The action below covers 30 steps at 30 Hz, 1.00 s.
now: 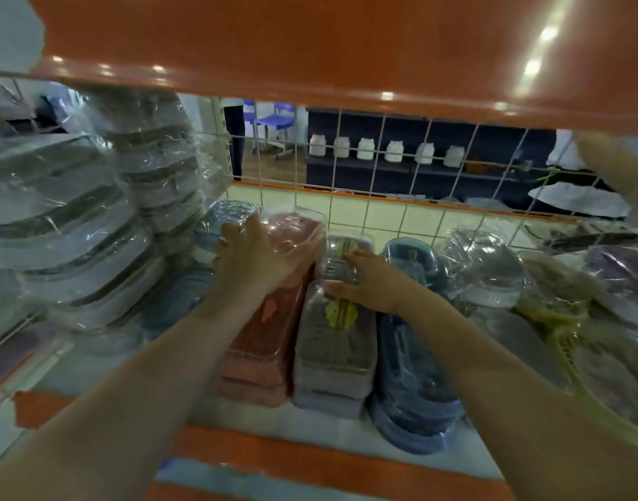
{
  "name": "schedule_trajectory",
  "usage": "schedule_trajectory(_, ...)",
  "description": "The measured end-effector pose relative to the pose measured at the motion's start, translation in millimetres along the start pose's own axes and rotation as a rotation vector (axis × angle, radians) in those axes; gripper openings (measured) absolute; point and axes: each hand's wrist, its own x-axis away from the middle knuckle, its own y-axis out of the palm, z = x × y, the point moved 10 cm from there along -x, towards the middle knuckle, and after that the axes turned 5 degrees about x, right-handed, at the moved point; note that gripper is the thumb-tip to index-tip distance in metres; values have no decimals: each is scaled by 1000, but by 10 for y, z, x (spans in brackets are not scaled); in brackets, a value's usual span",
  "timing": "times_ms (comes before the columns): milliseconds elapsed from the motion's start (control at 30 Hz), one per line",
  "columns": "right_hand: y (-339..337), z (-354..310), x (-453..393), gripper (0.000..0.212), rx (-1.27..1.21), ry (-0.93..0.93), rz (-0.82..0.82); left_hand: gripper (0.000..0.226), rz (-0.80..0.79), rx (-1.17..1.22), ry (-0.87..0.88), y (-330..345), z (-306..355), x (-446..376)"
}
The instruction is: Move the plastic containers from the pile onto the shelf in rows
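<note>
**Both hands in on the shelf**

Your left hand (pixel 259 253) is lying flat with fingers spread on the pink container (pixel 274 312), not clenched. Just right of the pink container, your right hand (pixel 369 282) is resting relaxed fingers on the grey container (pixel 333 341). A blue container (pixel 411 374) is sitting right of that one, on the shelf (pixel 104 370).
</note>
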Motion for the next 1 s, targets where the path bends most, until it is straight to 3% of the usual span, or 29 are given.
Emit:
schedule_trajectory(133,-5,-13,18,51,-11,36,-9,93,-67,6,98,-11,-51,-7)
schedule_trajectory(300,11,-28,27,59,53,66,-59,79,-90,-99,454,-55,95,57)
schedule_trajectory(400,6,-28,33,68,108,93,-71,76,-130,-172,568,-26,175,86)
schedule_trajectory(600,5,-33,74,76,139,125,-78,67,-44,-290,523,1,226,-17)
schedule_trajectory(1000,-32,-54,96,76,88,152,-66,62,-141,-181,494,154,281,-222)
